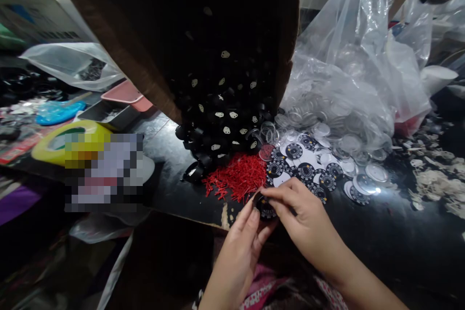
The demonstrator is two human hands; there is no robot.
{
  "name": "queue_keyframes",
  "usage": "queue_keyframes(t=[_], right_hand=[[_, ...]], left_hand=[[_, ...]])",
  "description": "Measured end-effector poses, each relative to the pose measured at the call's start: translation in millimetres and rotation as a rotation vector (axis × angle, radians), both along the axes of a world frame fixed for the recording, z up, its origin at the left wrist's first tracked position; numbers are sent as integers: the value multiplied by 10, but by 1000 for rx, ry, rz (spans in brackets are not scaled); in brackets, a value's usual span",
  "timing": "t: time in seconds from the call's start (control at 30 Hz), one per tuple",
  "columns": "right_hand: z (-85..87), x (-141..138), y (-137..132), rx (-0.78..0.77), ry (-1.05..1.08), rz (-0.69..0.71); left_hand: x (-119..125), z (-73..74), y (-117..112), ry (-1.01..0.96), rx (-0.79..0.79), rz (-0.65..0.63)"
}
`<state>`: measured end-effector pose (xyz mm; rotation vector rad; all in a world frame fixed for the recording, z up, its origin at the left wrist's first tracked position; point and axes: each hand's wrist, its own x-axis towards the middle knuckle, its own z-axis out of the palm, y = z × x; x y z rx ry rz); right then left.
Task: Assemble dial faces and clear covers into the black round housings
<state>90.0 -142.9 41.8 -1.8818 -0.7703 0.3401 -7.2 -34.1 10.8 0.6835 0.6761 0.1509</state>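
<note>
Held part: a small black round part, disc-shaped with pale markings on its face. Looks like one of the printed dials sitting in a black shell, but it's too shadowed to be sure.
Where it is: at the near edge of the black table, just below the red heap, pinched between both hands.
Left hand: the left hand comes up from below with the palm turned inward. Its fingers are fairly straight and pressed against the part's left edge, thumb tucked under it.
Right hand: the right hand curls over from the right. Thumb and forefinger are closed on the part's top rim, the other fingers folded loosely behind.
Red stuff: red pins, a loose heap of thin little plastic slivers, matte, right beside the dials.
Dials: printed dials, flat circles with black rings and white ticks, fanned out and overlapping.
Black shells: black housings, glossy moulded cups with pale tabs, spilling out of a tipped cardboard box.
Clear bits: clear lenses, shiny round domes sliding out of a crinkly plastic bag.
Far left: a yellow ring and a pink tray, well apart from the hands.
</note>
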Motion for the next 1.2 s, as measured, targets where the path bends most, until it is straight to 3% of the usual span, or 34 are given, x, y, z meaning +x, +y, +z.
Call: queue_keyframes(t=[0.17, 0.57, 0.73, 0.9, 1.03, 1.2], right_hand=[[63, 9, 17, -153, 38, -17], [37, 97, -11, -194, 142, 10], [-33, 94, -30, -228, 138, 0], [-161, 16, -54, -181, 248, 2], [-168, -11, -69, -166, 261, -1], [-89, 60, -176, -119, 223, 148]], left_hand=[[-39, -78, 32, 68, 136, -93], [-21, -115, 82, 60, 176, -201], [-13, -155, 78, -5, 217, -200], [21, -160, 59, 67, 241, -200], [0, -136, 86, 70, 431, -208], [-187, -135, 159, 62, 792, -192]])
